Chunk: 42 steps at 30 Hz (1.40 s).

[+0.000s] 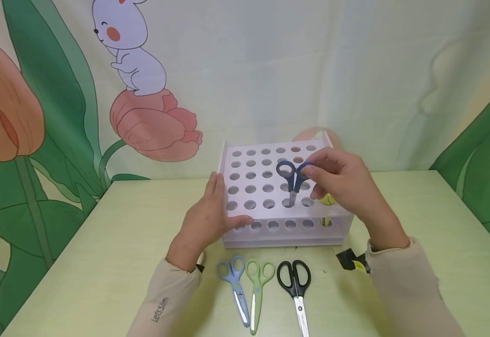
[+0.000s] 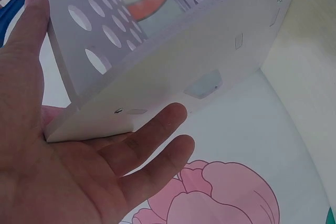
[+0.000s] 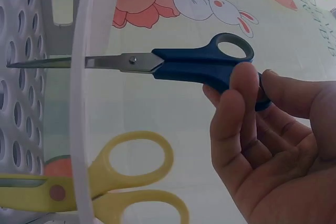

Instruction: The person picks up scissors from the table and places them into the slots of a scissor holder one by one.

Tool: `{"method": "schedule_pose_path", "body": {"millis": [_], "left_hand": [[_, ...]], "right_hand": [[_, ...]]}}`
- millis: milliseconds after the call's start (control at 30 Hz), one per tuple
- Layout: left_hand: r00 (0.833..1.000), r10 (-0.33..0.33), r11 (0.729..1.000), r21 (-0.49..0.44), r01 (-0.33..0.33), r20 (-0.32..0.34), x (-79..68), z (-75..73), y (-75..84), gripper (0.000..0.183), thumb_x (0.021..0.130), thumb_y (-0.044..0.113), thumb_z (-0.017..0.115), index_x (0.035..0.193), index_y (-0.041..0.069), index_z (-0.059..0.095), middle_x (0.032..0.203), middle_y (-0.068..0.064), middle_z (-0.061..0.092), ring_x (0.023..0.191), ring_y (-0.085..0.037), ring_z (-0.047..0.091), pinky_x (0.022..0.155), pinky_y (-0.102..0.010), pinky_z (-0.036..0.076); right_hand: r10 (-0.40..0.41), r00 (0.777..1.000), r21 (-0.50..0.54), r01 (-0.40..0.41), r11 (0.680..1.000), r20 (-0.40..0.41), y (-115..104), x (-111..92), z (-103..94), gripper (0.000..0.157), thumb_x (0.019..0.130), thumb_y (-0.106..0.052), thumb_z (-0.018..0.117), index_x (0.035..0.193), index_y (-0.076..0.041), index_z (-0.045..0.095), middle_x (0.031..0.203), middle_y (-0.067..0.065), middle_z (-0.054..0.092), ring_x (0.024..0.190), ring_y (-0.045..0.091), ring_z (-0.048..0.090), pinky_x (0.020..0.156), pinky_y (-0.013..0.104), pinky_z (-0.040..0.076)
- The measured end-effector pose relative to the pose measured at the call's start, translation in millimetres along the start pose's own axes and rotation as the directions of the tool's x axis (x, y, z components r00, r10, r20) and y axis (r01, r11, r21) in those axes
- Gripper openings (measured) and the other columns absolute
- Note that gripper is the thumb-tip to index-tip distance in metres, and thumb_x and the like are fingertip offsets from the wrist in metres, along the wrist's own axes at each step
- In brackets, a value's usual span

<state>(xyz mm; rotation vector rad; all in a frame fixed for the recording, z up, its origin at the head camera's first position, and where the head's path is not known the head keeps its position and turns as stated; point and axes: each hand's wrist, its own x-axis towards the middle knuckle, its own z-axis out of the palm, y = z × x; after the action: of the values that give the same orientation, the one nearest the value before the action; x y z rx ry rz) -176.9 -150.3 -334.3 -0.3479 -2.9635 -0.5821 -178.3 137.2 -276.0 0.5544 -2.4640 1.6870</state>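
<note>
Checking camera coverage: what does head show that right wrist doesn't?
Head only: the left hand touching the white rack at its left side, and three scissors on the table: light blue scissors, green scissors, black scissors.
Right wrist only: the yellow scissors' handles seen clearly.
Both: the right hand pinching the blue scissors, blades in a rack hole.

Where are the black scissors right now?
In the head view, the black scissors lie on the table before the white rack, right of the green scissors.
</note>
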Motion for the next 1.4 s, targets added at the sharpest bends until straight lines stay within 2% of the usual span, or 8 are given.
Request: {"method": "schedule_pose_path", "body": {"millis": [167,333,500,733,900,1133,1400], "left_hand": [[1.000,-0.004,1.000,0.003,0.004,0.003,0.3,-0.1,0.8,0.127,0.076,0.058,0.084,0.158,-0.006,0.011,0.165,-0.024,0.012,0.086,-0.027,0.061,0.068,-0.038,0.052],[1.000,-0.010,1.000,0.003,0.010,0.010,0.7,-0.2,1.3,0.127,0.076,0.059,0.083,0.159,-0.006,0.011,0.165,-0.024,0.012,0.084,-0.026,0.060,0.066,-0.036,0.051],[1.000,-0.012,1.000,-0.004,0.012,0.010,0.9,0.3,0.8,0.126,0.076,0.057,0.084,0.159,-0.004,0.011,0.165,-0.023,0.012,0.081,-0.026,0.060,0.066,-0.036,0.051],[1.000,-0.004,1.000,-0.001,0.004,0.011,1.3,0.9,0.3,0.126,0.076,0.057,0.084,0.159,-0.004,0.011,0.165,-0.023,0.012,0.079,-0.025,0.060,0.064,-0.035,0.050],[1.000,-0.005,1.000,0.009,0.005,0.014,1.5,0.5,0.2,0.126,0.076,0.058,0.083,0.159,-0.005,0.012,0.165,-0.023,0.012,0.078,-0.025,0.060,0.063,-0.035,0.050],[1.000,-0.019,1.000,0.010,0.019,0.021,0.8,-0.7,0.3,0.127,0.076,0.060,0.082,0.159,-0.004,0.011,0.165,-0.023,0.011,0.078,-0.024,0.060,0.064,-0.035,0.050],[1.000,-0.022,1.000,0.006,0.021,0.022,1.2,-0.8,-0.3,0.127,0.077,0.061,0.081,0.159,-0.004,0.010,0.166,-0.022,0.009,0.083,-0.025,0.061,0.066,-0.036,0.051]], "right_hand": [[0.044,0.999,-0.061,-0.044,0.997,0.004,1.2,0.4,4.7,0.015,0.099,-0.018,0.067,0.109,-0.006,0.067,0.084,0.011,0.068,0.062,0.029,0.063,0.058,0.032,0.046],[0.071,0.997,-0.084,-0.070,0.994,0.007,0.6,0.9,8.2,0.013,0.099,-0.017,0.067,0.107,-0.007,0.068,0.076,0.013,0.064,0.061,0.031,0.062,0.058,0.032,0.045],[0.105,0.994,-0.116,-0.102,0.988,0.020,1.6,1.5,10.5,0.013,0.099,-0.015,0.067,0.107,-0.006,0.068,0.081,0.016,0.066,0.059,0.026,0.061,0.058,0.032,0.046],[0.152,0.987,-0.186,-0.140,0.973,0.053,6.6,3.3,13.4,0.012,0.098,-0.015,0.066,0.107,-0.008,0.070,0.097,0.015,0.070,0.060,0.024,0.062,0.057,0.032,0.048],[0.158,0.986,-0.203,-0.142,0.969,0.060,6.9,3.3,14.1,0.014,0.098,-0.014,0.066,0.109,-0.005,0.069,0.099,0.015,0.070,0.058,0.023,0.062,0.054,0.031,0.046],[0.165,0.986,-0.198,-0.156,0.968,0.032,7.4,5.1,18.7,0.012,0.099,-0.012,0.065,0.108,-0.006,0.069,0.100,0.014,0.071,0.055,0.023,0.062,0.054,0.031,0.050],[0.191,0.982,-0.181,-0.187,0.966,0.007,8.4,7.6,22.8,0.014,0.099,-0.012,0.065,0.111,-0.004,0.066,0.098,0.016,0.072,0.053,0.023,0.063,0.052,0.029,0.047]]}}
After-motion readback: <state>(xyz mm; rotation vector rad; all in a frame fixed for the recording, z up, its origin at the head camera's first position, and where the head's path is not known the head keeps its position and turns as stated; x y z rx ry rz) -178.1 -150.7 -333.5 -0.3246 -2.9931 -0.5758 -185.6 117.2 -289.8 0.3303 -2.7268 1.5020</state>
